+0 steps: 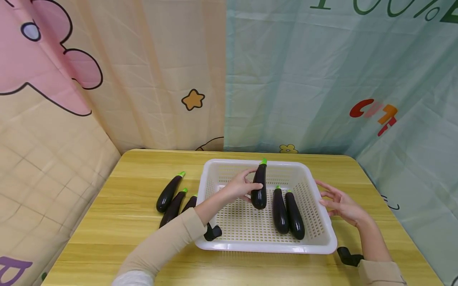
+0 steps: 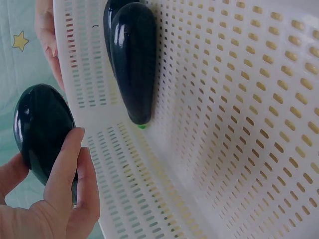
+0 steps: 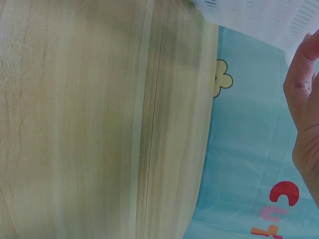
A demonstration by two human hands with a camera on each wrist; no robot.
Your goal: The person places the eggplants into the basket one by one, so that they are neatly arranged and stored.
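My left hand [image 1: 240,186] grips a glossy dark purple eggplant [image 1: 259,186] with a bright green stem, holding it over a white perforated plastic basket [image 1: 247,246]. In the left wrist view, thumb and fingers pinch this eggplant [image 2: 42,129] from both sides. Two more eggplants, one nearer the middle [image 1: 280,210] and one further right [image 1: 295,216], lie side by side on the right half of the basket floor. My right hand [image 1: 343,204] is at the basket's right rim, fingers fairly straight with their tips right at it. In the right wrist view only part of that hand [image 3: 305,99] shows.
Several eggplants [image 1: 169,193] lie on the wooden table [image 1: 132,194] left of the basket, one partly hidden by my left forearm. A patterned curtain [image 1: 286,79] hangs behind the table's far edge. Black wrist mounts [image 1: 348,257] sit on both wrists.
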